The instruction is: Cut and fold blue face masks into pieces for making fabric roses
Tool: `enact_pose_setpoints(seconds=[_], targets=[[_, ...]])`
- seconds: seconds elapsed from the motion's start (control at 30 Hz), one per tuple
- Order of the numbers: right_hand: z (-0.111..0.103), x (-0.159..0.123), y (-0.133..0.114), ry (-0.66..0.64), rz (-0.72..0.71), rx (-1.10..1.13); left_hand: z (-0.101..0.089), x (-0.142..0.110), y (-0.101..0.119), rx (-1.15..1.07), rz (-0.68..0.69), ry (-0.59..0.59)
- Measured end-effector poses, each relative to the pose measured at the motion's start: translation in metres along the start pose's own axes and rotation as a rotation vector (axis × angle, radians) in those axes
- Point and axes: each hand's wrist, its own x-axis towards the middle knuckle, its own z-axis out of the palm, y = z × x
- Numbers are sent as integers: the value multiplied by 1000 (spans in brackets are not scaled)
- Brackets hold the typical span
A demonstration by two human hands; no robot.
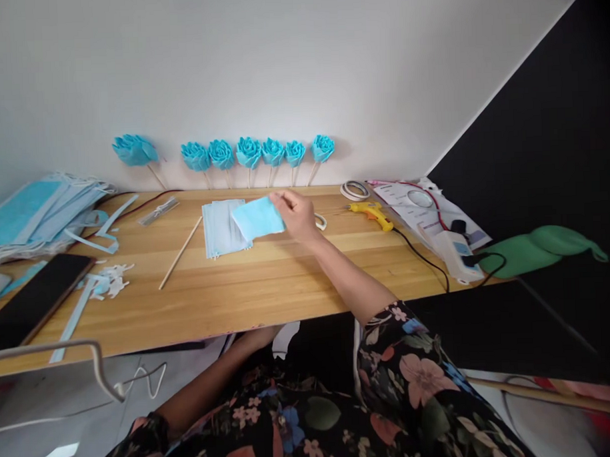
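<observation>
Closest to the body and below the grip, one left hand (261,336) lies low by the table's (287,282) front edge, its forearm angled inward; its fingers are hidden, so I cannot tell how they are held. The right forearm slants forward and inward from a floral sleeve (414,358), with the wrist nearly straight and the back of the hand showing.

Nearer than the grip and far to its left lies one phone (40,298), with several pale strips and scraps (107,282) beside it. One thin stick (180,253) slants left of the grip. To the grip's right are one power strip (458,253) and, beyond it, one green pouch (536,250).

The right hand (295,215) pinches the corner of one blue sheet (259,218) between thumb and fingers; the sheet extends left from the grip, partly covering a small stack of pale sheets (219,228). One tape roll (321,221) peeks out just right of the hand. Further right lies one yellow glue gun (372,213); far left, one heap of masks (29,215).

Farthest, beyond the grip, seven blue flowers (249,152) on sticks stand along the wall (259,63): six smaller, and one larger at far left.
</observation>
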Motion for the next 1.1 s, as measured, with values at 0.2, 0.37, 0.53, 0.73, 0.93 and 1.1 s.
enact_pose_setpoints(seconds=[0.2, 0.37, 0.53, 0.73, 0.93, 1.1], targets=[[-38, 42, 18, -13, 38, 161, -9, -22, 48, -118, 108, -593], [-69, 22, 41, -204, -1, -348, -71, -45, 116, -191, 260, -639], [-69, 9, 23, -307, -76, -338, -126, -18, 145, 30, 285, 86], [-63, 19, -9, -283, -3, -19, -174, 73, 128, 166, 335, 422], [-52, 18, 19, -227, 108, 209, -181, 108, 109, -228, 40, 246], [-43, 1, 52, -227, 263, 321, -171, 116, 81, -430, -12, 280]])
